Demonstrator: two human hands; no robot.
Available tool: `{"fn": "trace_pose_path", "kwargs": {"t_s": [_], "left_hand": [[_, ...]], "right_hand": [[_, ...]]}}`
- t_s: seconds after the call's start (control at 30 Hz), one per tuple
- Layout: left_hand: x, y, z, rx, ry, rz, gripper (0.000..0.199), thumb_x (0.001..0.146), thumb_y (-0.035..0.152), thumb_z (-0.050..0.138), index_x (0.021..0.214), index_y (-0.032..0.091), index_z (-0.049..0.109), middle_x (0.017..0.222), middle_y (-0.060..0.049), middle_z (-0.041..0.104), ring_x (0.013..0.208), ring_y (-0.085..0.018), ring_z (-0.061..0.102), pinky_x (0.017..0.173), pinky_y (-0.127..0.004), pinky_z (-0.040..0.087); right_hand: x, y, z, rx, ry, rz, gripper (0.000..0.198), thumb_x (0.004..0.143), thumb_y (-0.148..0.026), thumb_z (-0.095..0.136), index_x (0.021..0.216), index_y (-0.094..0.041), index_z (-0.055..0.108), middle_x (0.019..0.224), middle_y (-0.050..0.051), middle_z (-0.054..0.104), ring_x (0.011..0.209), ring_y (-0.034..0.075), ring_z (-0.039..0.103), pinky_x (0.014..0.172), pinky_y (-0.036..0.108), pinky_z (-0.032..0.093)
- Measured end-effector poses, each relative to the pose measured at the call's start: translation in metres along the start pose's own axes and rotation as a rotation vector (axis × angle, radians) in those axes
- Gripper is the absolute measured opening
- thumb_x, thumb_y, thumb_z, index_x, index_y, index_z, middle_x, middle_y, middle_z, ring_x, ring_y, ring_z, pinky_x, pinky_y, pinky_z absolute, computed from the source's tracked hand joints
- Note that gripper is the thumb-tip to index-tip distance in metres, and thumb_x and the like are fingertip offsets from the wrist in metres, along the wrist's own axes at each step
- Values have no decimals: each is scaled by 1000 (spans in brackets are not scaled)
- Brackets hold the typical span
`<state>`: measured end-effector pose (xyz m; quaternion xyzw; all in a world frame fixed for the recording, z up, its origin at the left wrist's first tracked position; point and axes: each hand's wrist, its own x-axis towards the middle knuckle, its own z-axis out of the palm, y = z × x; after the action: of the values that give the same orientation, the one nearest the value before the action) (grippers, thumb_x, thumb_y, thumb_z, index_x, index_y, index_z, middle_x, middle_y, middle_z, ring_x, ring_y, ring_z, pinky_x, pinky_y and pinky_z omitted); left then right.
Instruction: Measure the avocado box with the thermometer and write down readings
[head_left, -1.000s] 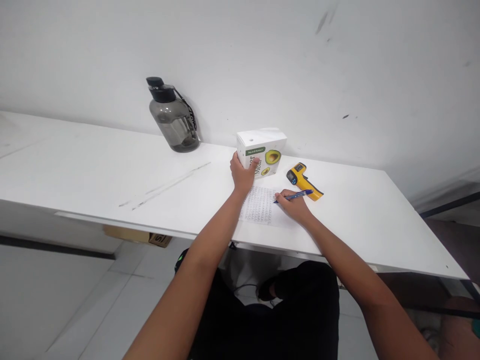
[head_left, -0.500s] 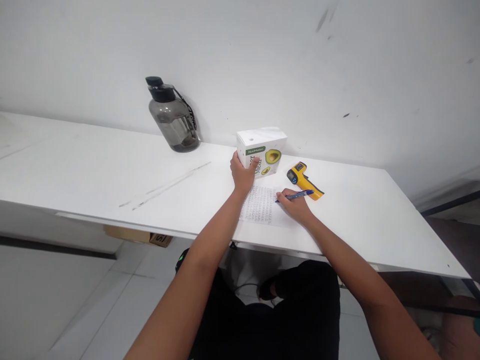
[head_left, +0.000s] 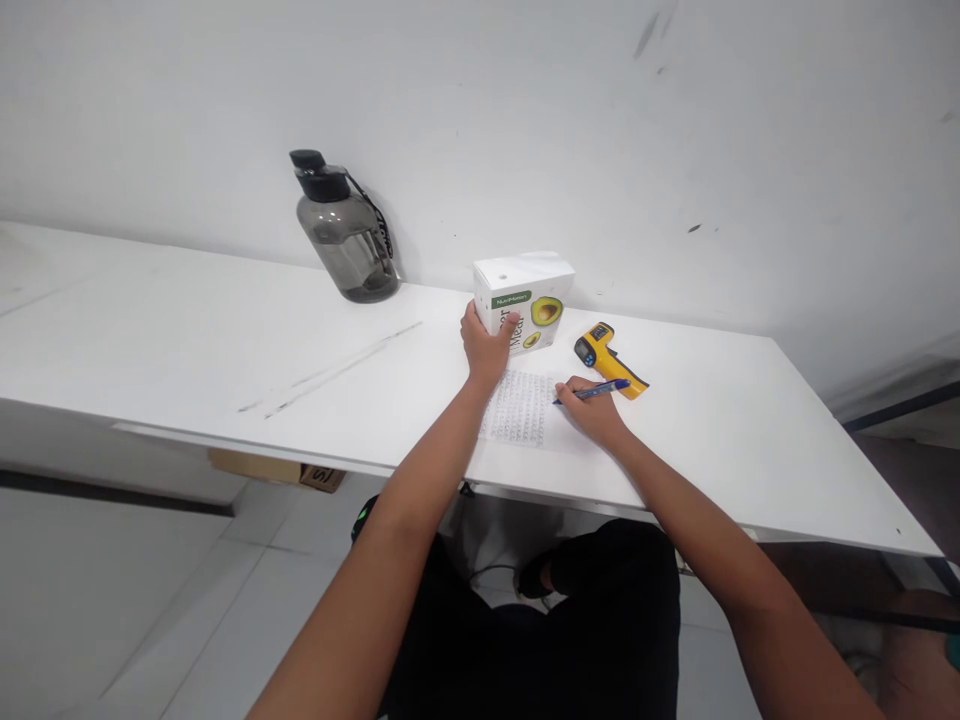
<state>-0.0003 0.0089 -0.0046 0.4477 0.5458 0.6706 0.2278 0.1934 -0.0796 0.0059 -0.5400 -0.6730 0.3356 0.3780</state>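
Note:
My left hand (head_left: 487, 343) grips the lower left side of a white box (head_left: 525, 272) with avocado pictures, its thumb across the front. The box stands upright on the white table. Between my fingers and thumb, my right hand (head_left: 591, 411) holds a blue pen (head_left: 609, 388), its tip down at the right part of a sheet of paper (head_left: 519, 410) covered in rows of writing. The sheet lies flat in front of the box, partly under my left wrist. Just beyond my right hand lies a yellow-and-black infrared thermometer (head_left: 609, 362).
A grey see-through water bottle (head_left: 349, 245) with a black lid stands at the back left, near the white wall. The white table (head_left: 187, 330) has dark streaks on its left part. Under its front edge, a cardboard box (head_left: 262, 468) sits on the floor.
My right hand and the pen have shifted very slightly to the right over the sheet. My left hand and the box stay in place.

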Motion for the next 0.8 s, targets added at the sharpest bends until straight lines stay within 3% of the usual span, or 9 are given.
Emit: {"fn": "trace_pose_path", "kwargs": {"t_s": [0.37,0.5,0.63,0.7,0.8], "left_hand": [[-1,4,-1,19,-15,-22,75,72,65,79,132,28,52,132,-12,54,134,-35,48,110,-54,40],[-1,3,-1,10,-19,-13,74,73,65,79,131,28,52,131,-12,55,132,-34,50,110,-54,41],[-1,1,-1,-5,-15,-3,74,73,64,79,132,29,52,132,-11,55,134,-33,49,111,-53,41],[-1,1,-1,1,-12,-5,74,73,64,80,132,29,52,133,-11,55,134,-33,49,112,-52,40],[-1,1,-1,7,-5,-11,74,72,62,81,131,30,52,132,-11,55,135,-33,48,112,-52,39]], "right_hand": [[3,1,-3,96,-47,65,39,81,-52,62,56,-24,52,52,-2,49,57,16,47,59,31,39],[8,3,-8,173,-71,58,37,88,-56,57,72,-23,61,57,-1,57,59,17,52,61,31,43],[11,10,-9,-124,51,-190,29,91,-47,59,101,-22,68,96,8,70,85,21,63,75,34,49],[11,15,-7,-323,32,-304,27,94,-36,54,110,-21,69,107,11,67,89,22,63,75,34,49],[9,20,-5,-556,-62,-351,39,95,-21,43,128,-19,64,116,13,64,88,23,63,67,32,47]]}}
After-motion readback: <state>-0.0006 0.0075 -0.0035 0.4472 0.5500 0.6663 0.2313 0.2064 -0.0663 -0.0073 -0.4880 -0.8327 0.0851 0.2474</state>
